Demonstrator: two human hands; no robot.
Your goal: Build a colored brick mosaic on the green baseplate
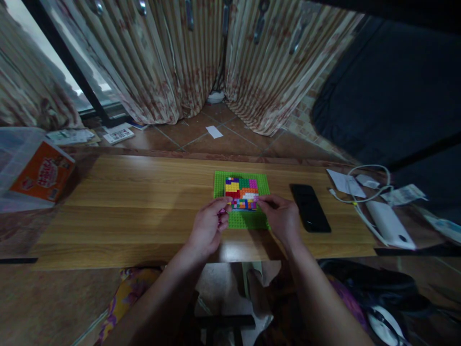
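Note:
A green studded baseplate [248, 221] lies on the wooden table, bearing a block of colourful toy bricks [245, 185] in yellow, red, orange, green, white and pink. At the block's left edge is my left hand [209, 223], its fingers curled closed, with small pink bricks [222, 211] showing between them. On the opposite side, my right hand [280, 214] pinches with thumb and forefinger at the block's right edge. A small pinkish brick [256, 198] shows at those fingertips; whether it is fixed to the block I cannot tell. Both hands partly cover the plate.
Right of the plate lies a black phone [310, 208]. Farther right are a white power bank [390, 224], a looped white cable [387, 175] and papers. A clear plastic box [21, 149] with an orange label stands at the left. Striped curtains [162, 62] hang behind the table.

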